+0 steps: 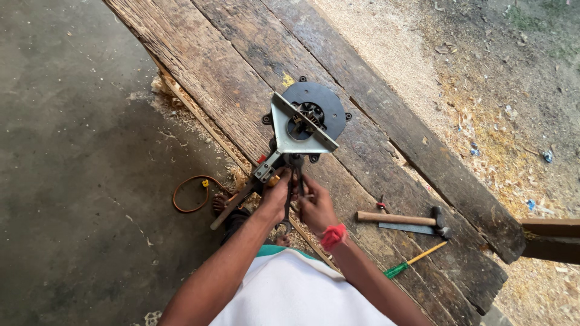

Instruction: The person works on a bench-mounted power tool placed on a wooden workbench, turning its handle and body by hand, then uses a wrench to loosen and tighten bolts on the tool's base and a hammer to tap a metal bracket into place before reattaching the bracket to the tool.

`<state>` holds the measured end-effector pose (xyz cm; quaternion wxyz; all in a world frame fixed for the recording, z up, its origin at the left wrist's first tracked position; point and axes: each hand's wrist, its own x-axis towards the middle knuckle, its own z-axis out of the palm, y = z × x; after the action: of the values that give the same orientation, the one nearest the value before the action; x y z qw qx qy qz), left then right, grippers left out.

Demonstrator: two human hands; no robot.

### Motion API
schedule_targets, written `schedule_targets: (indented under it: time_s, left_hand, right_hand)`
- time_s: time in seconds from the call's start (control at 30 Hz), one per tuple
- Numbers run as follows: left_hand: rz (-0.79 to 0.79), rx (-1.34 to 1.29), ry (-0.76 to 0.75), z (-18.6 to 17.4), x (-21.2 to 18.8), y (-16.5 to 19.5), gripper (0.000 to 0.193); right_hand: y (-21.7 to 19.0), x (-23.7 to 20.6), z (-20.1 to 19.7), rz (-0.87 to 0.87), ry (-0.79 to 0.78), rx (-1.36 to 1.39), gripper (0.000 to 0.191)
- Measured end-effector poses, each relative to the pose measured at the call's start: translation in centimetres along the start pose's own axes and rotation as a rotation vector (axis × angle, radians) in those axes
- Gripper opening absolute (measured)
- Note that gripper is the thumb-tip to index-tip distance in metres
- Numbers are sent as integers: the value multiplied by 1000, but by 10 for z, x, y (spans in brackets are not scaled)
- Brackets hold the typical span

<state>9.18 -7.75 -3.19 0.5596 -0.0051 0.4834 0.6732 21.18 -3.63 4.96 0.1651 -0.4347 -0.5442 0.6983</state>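
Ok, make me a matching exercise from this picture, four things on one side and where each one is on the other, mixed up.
Things:
1. hammer
2. screwdriver
3. cable loop
4. round black plate

Places:
A. on the concrete floor, left of the bench
B. on the planks beyond both hands, under a triangular metal bracket
C. near the bench's near right edge, green handle towards the person
D. lying across the planks right of the right hand, above a flat metal blade

Pairs: 1-D, 2-C, 3-A, 4-B
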Motion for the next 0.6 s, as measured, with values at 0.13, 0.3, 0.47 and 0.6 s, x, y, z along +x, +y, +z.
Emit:
schedule_targets:
  time_s: [0.13,0.3,0.47,0.6]
  left_hand:
    - [-16,-35,44,2,-1,4,20]
    - [-13,-53,-32,1,-5,8,27]
    - [2,-43,-63,0,-6,8,29]
    - [18,38,-44,1,-4,8,29]
  right_hand:
    - [4,-6,-26,-142,145,-274,53]
    - [-22,25,-70,-614,208,-834,29]
    - [-51,63,-95,-674,-41,-1011,33]
    - [-53,74,-95,-710,-108,-1039,27]
